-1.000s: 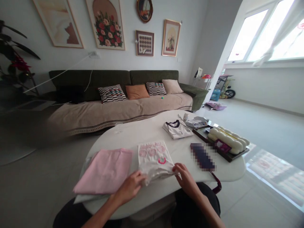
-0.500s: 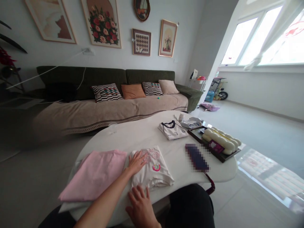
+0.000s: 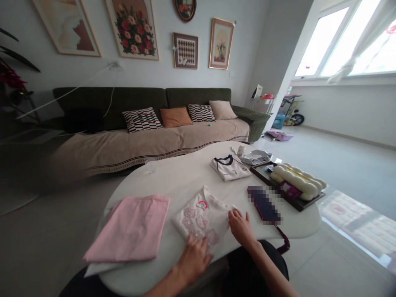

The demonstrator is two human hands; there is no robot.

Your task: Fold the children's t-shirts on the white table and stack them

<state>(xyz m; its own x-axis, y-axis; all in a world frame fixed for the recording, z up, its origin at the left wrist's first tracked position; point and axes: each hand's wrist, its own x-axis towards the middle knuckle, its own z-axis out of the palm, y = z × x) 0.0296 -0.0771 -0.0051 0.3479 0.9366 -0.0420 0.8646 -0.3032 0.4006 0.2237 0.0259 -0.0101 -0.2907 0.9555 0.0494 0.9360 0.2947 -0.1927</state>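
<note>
- We have the folded white shirt (image 3: 213, 211) flat on the table (image 3: 173, 177), right of the pink cloth (image 3: 130, 229), rainbow patch (image 3: 202, 205) on its far part.
- Our left hand (image 3: 196, 255) rests fingers on its near printed edge; our right hand (image 3: 240, 226) curls at its right edge. Whether either pinches fabric, we can't tell.
- We judge the step as turning or straightening the bundle.
- The next move seems to call for light, even handling of both edges, keeping the folds together.
</note>
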